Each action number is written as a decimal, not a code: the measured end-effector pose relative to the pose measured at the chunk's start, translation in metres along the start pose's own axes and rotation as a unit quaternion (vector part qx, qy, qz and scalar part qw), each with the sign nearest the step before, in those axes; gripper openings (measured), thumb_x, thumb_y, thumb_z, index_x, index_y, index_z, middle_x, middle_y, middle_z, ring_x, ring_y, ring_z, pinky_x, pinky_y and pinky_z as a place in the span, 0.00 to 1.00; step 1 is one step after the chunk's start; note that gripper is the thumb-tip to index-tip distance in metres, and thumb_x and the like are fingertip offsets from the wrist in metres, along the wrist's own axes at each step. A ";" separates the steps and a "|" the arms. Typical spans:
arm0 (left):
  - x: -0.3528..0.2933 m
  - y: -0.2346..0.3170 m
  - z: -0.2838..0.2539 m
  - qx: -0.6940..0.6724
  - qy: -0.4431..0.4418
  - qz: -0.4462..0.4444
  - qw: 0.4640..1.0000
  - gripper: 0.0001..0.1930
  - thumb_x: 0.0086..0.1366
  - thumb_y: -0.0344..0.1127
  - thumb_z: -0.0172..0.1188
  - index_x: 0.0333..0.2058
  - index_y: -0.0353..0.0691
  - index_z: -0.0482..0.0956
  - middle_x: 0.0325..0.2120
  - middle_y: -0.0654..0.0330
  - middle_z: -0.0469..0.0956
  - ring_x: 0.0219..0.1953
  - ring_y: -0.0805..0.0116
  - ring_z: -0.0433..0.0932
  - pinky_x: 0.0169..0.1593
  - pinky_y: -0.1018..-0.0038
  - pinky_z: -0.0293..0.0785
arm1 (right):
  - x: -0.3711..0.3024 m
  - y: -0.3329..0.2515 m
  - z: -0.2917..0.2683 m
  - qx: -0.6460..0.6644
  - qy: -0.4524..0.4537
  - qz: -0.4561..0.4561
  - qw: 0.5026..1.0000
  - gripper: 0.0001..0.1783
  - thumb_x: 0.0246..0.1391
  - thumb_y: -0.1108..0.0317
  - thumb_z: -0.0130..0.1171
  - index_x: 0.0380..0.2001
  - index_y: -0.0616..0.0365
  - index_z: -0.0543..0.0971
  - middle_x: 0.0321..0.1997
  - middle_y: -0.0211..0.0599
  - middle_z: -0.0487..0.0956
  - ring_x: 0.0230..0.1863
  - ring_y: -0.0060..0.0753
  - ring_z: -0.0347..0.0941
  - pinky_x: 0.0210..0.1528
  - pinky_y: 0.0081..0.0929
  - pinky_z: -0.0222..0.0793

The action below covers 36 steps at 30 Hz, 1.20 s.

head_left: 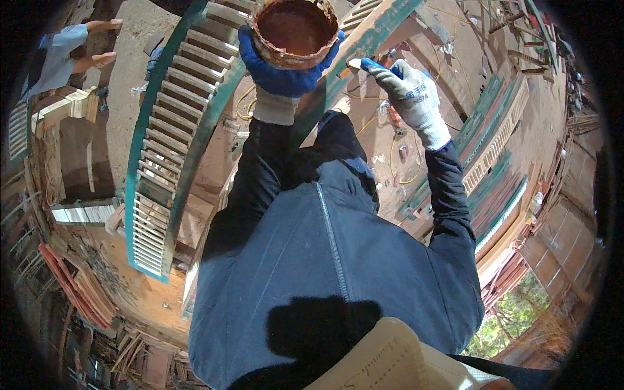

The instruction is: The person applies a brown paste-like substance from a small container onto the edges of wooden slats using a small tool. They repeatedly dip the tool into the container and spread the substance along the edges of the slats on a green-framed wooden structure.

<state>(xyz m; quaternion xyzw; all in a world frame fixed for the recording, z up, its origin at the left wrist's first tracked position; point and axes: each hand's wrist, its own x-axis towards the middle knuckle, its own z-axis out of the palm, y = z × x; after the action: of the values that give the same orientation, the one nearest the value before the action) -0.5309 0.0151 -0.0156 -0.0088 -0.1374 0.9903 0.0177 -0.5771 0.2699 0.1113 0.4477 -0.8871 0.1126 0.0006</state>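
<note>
My left hand (283, 83), in a blue-palmed white glove, holds a round, rough-rimmed pot (260, 47) from below. Reddish-brown residue coats the pot's inside. To the right, my right hand (413, 97), in a grey and blue glove, is closed on a small tool with a flat pale tip (354, 63). Its handle is hidden by the fingers, so I cannot tell its exact kind. That tip is beside a long wooden beam with worn green paint (374, 40), which passes behind the pot. I cannot tell whether the two touch.
A long slatted frame with green edges (138, 188) stands at the left. More green-painted slatted pieces (487, 146) lie at the right. A yellow cord (416, 170) and an orange-red object (394, 117) are on the ground. Another person's legs (91, 45) show at upper left.
</note>
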 end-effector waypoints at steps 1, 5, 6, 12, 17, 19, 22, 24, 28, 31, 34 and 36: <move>0.003 -0.002 0.003 0.062 0.026 0.017 0.998 0.37 0.66 0.72 0.39 0.68 0.63 0.53 0.69 0.57 0.53 0.68 0.47 0.57 0.68 0.41 0.58 | 0.001 0.003 -0.001 0.014 0.001 0.006 1.000 0.13 0.51 0.71 0.60 0.40 0.40 0.79 0.26 0.35 0.72 0.25 0.42 0.75 0.24 0.40 0.69; 0.001 -0.022 0.030 0.284 0.103 0.042 0.952 0.40 0.63 0.75 0.41 0.68 0.61 0.53 0.70 0.57 0.52 0.69 0.46 0.55 0.67 0.39 0.57 | -0.003 0.013 0.014 -0.024 0.008 0.003 1.000 0.14 0.49 0.70 0.62 0.40 0.40 0.79 0.26 0.35 0.72 0.24 0.41 0.74 0.24 0.38 0.70; -0.002 -0.025 0.036 0.270 0.089 0.043 0.958 0.40 0.64 0.74 0.41 0.68 0.61 0.53 0.70 0.57 0.52 0.69 0.46 0.55 0.67 0.39 0.57 | -0.004 0.012 0.012 -0.030 0.003 -0.003 1.000 0.14 0.49 0.70 0.62 0.40 0.40 0.79 0.26 0.35 0.72 0.24 0.41 0.74 0.24 0.38 0.70; -0.014 -0.024 0.046 0.043 -0.035 0.030 0.998 0.39 0.65 0.74 0.39 0.68 0.61 0.54 0.70 0.58 0.52 0.68 0.47 0.56 0.66 0.39 0.59 | 0.005 0.010 -0.005 0.015 0.043 0.000 0.999 0.16 0.47 0.73 0.63 0.40 0.39 0.80 0.26 0.33 0.72 0.24 0.41 0.74 0.24 0.38 0.70; -0.010 -0.016 0.028 -0.026 -0.100 0.020 0.994 0.40 0.65 0.74 0.39 0.68 0.60 0.54 0.70 0.58 0.51 0.68 0.47 0.56 0.67 0.41 0.59 | 0.001 0.006 -0.002 -0.039 -0.003 -0.010 0.999 0.14 0.49 0.72 0.62 0.40 0.41 0.80 0.26 0.33 0.70 0.24 0.41 0.73 0.24 0.37 0.68; -0.011 -0.017 0.030 0.007 -0.068 0.038 0.997 0.40 0.64 0.75 0.38 0.68 0.60 0.54 0.70 0.58 0.52 0.68 0.47 0.56 0.67 0.41 0.59 | 0.006 0.007 -0.010 0.003 0.014 -0.005 1.000 0.15 0.49 0.72 0.62 0.40 0.40 0.80 0.27 0.34 0.71 0.25 0.41 0.74 0.24 0.38 0.68; -0.006 -0.022 0.038 0.307 0.042 0.103 0.945 0.40 0.64 0.75 0.39 0.68 0.60 0.53 0.70 0.58 0.53 0.68 0.47 0.57 0.67 0.42 0.60 | 0.009 0.005 -0.007 0.008 0.031 -0.002 0.999 0.19 0.47 0.73 0.62 0.43 0.39 0.80 0.28 0.34 0.71 0.26 0.40 0.74 0.25 0.38 0.69; -0.006 -0.026 0.046 0.244 0.035 0.067 0.967 0.41 0.64 0.75 0.40 0.68 0.60 0.54 0.69 0.58 0.53 0.68 0.47 0.57 0.67 0.43 0.60 | 0.006 0.003 -0.004 -0.016 0.009 -0.019 1.000 0.20 0.46 0.73 0.62 0.44 0.39 0.80 0.27 0.33 0.70 0.26 0.40 0.74 0.25 0.38 0.69; -0.008 -0.023 0.041 0.272 0.052 0.078 0.958 0.40 0.63 0.75 0.40 0.68 0.61 0.56 0.69 0.58 0.54 0.68 0.48 0.57 0.67 0.43 0.60 | 0.011 -0.005 -0.020 0.028 -0.007 -0.003 1.000 0.24 0.48 0.74 0.60 0.48 0.36 0.80 0.26 0.33 0.70 0.25 0.39 0.74 0.25 0.36 0.69; -0.006 -0.020 0.037 -0.065 -0.060 -0.014 0.996 0.40 0.63 0.76 0.40 0.67 0.61 0.56 0.69 0.59 0.54 0.68 0.48 0.57 0.66 0.42 0.61 | 0.011 0.003 -0.011 -0.002 0.021 -0.022 1.000 0.24 0.50 0.73 0.60 0.50 0.35 0.80 0.26 0.33 0.70 0.25 0.38 0.74 0.25 0.34 0.69; -0.007 -0.025 0.043 0.259 0.059 0.075 0.961 0.39 0.64 0.75 0.38 0.67 0.61 0.55 0.69 0.58 0.53 0.68 0.48 0.57 0.66 0.42 0.61 | 0.011 0.001 -0.014 -0.018 0.007 -0.018 1.000 0.22 0.51 0.73 0.60 0.49 0.36 0.80 0.27 0.34 0.70 0.26 0.38 0.74 0.26 0.34 0.70; -0.008 -0.021 0.032 0.308 0.058 0.101 0.944 0.38 0.66 0.74 0.37 0.67 0.62 0.55 0.69 0.59 0.53 0.68 0.48 0.56 0.67 0.42 0.60 | 0.014 -0.003 -0.025 0.021 0.002 -0.010 1.000 0.19 0.52 0.72 0.60 0.47 0.37 0.80 0.27 0.34 0.71 0.27 0.39 0.75 0.27 0.35 0.70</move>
<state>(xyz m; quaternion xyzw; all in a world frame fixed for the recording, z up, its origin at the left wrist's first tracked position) -0.5227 0.0264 0.0210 -0.0743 0.1771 0.9787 -0.0722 -0.5853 0.2621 0.1373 0.4565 -0.8799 0.1321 -0.0054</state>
